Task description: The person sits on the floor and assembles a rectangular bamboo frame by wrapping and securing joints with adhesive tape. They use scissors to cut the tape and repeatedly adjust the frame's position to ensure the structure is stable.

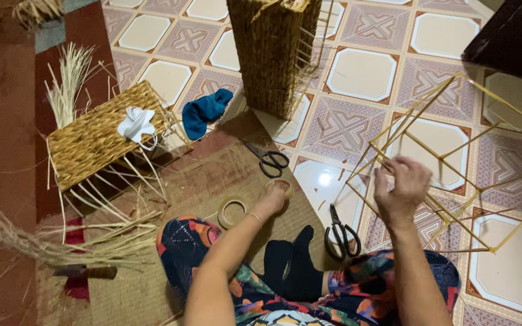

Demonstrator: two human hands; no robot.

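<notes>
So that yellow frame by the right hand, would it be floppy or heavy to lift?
Probably light: the frame is only thin yellow rods with open space between them. Likely fairly stiff, since it holds its box shape on the tiled floor. It may wobble or tip easily where the right hand grips one rod.

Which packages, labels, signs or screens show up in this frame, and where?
None in view: no package, label, sign or screen.
Nearest to packaged goods: two tape rolls on the mat, tan rings, one lying free, one under the left hand.
The right hand grips a yellow stick frame, no markings visible.
</notes>
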